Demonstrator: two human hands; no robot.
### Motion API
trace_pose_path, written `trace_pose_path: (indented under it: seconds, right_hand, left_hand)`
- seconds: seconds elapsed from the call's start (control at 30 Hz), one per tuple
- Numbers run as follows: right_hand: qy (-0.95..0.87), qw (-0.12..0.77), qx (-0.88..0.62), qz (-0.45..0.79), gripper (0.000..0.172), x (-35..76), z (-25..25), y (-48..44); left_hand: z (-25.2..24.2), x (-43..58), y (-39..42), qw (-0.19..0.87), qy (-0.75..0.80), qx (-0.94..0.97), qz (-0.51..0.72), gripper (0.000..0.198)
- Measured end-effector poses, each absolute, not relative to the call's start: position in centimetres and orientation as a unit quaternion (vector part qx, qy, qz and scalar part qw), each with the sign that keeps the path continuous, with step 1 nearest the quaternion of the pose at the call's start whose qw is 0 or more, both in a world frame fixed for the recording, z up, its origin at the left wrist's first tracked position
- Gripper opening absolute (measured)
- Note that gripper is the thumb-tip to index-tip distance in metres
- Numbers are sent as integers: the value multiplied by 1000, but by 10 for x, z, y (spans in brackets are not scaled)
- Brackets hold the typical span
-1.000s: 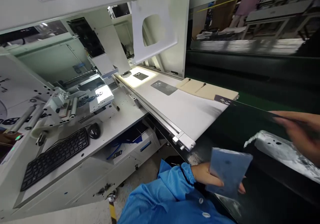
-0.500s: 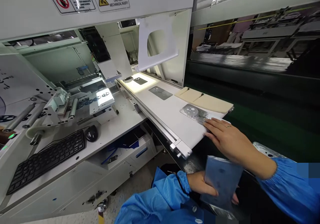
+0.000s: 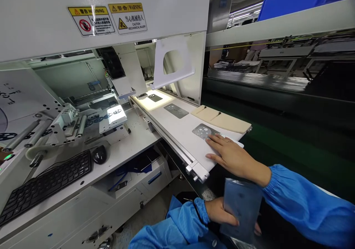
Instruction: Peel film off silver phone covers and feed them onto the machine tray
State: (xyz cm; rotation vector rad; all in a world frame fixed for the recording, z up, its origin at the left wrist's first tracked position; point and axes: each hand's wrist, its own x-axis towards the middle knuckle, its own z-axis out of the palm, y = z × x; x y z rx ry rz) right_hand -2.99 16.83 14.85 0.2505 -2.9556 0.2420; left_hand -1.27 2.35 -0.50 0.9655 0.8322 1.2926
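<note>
The right hand (image 3: 231, 155) reached palm-down over a grey panel (image 3: 201, 133) on the white belt (image 3: 183, 137).
Its grip lay spread; the left hand (image 3: 219, 211), held low, pinched a bluish rectangular piece (image 3: 243, 204) between thumb and fingers.

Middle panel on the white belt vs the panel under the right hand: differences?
The right hand covers part of the near panel; the middle panel is uncovered. The near panel's circles look pale and clear, the middle panel's dim. Both are grey and lie on the belt.
</note>
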Motion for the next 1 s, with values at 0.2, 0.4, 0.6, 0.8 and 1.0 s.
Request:
trace_pose_path:
  seconds: [0.2, 0.4, 0.6, 0.8, 1.0]
  right_hand:
    - [-993, 47, 61, 88, 73, -45, 157, 162]
    - [-993, 51, 65, 81, 74, -54, 156, 163]
    - [-993, 55, 67, 85, 75, -55, 154, 167]
    - [-993, 57, 63, 87, 73, -60, 154, 167]
    - [-981, 127, 62, 133, 60, -11, 188, 183]
  left_hand:
    - [-2, -13, 24, 608, 338, 443, 565, 55]
    - [-11, -13, 26, 594, 396, 419, 561, 77]
    - [-21, -12, 29, 601, 342, 440, 573, 91]
    - [-26, -12, 27, 598, 338, 442, 577, 85]
    - [-27, -11, 26, 587, 338, 416, 607, 99]
